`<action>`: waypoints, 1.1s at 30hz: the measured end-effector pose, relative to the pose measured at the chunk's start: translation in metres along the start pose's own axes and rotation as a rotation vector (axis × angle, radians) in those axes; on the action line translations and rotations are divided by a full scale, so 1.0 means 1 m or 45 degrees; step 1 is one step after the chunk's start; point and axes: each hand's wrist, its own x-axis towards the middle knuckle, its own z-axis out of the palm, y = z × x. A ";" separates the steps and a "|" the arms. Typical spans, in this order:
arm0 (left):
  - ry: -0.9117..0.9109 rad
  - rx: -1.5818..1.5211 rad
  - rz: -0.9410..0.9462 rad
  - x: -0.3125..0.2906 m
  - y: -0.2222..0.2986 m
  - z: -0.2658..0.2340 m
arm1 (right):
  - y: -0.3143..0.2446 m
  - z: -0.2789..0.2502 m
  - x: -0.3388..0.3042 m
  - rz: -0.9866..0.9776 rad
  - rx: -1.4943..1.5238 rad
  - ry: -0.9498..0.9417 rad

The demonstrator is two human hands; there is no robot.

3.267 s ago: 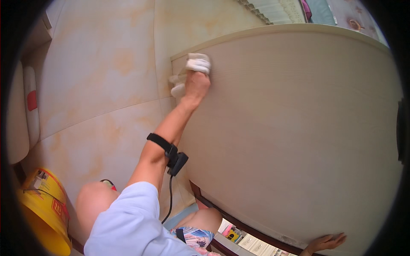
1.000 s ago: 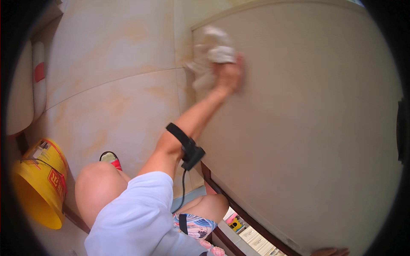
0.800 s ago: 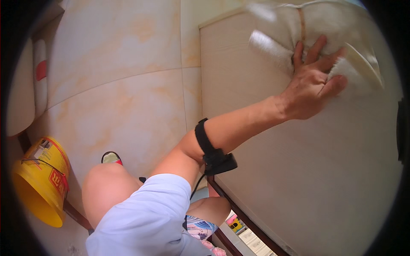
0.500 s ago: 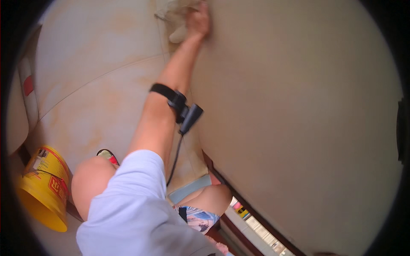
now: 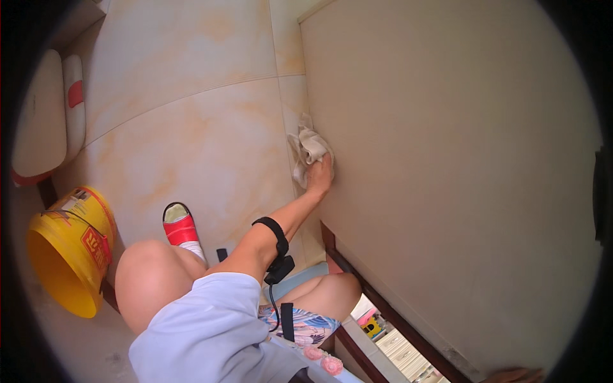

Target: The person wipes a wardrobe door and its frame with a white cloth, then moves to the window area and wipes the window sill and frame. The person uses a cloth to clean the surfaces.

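My left hand (image 5: 320, 173) is closed around a crumpled off-white cloth (image 5: 311, 145). It presses the cloth where the tiled floor (image 5: 191, 134) meets a large beige panel (image 5: 447, 159). A black strap with a small dark device (image 5: 279, 269) and a cable sits on my left forearm. At the lower right rim, part of my right hand (image 5: 516, 375) shows, its fingers stretched along the panel's near edge. The rest of that hand is cut off by the frame.
A yellow bucket (image 5: 67, 252) lies tilted on the left, its mouth toward me. Beyond it is a white and red padded object (image 5: 48, 121). My foot wears a red slipper (image 5: 179, 225). A dark wooden edge (image 5: 396, 313) runs along the panel's near side, with a bright gap beside it.
My left hand has drawn the cloth nearer to me along the foot of the panel. My right hand's fingers now show more clearly at the lower right rim.
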 end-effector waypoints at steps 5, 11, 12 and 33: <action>0.046 0.359 0.036 0.132 0.117 -0.049 | 0.001 -0.005 0.001 -0.002 -0.019 0.002; 0.752 0.244 0.251 0.129 0.156 -0.046 | 0.000 -0.003 0.001 0.081 0.032 -0.019; 0.986 0.179 0.394 0.119 0.149 -0.038 | 0.000 -0.003 0.001 0.091 0.047 -0.025; 0.485 0.215 0.495 0.076 0.053 -0.043 | 0.017 -0.001 -0.004 0.115 0.092 -0.025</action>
